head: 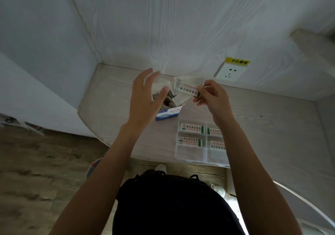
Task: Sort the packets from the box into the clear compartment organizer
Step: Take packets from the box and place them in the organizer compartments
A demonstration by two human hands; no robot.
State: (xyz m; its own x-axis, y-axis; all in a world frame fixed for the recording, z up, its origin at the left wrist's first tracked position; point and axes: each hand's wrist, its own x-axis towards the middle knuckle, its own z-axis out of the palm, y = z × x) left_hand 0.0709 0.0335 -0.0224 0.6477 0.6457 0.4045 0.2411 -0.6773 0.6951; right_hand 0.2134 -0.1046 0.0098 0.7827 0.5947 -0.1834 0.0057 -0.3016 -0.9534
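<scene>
My right hand (211, 94) pinches the end of a white packet (185, 87) with dark print and a green edge, held in the air above the desk. My left hand (146, 97) hovers with fingers spread over the open blue and white box (167, 114), which holds more packets. The clear compartment organizer (192, 153) lies near the desk's front edge, below my right wrist. Several of its compartments hold a packet (192, 127) each; the two front compartments look bare. My right forearm hides part of the organizer's right side.
The pale wood desk (268, 126) meets a back wall with a white socket (230, 72) under a yellow warning label. A side wall closes the left. Wood floor and my shoes show below the desk's curved front edge.
</scene>
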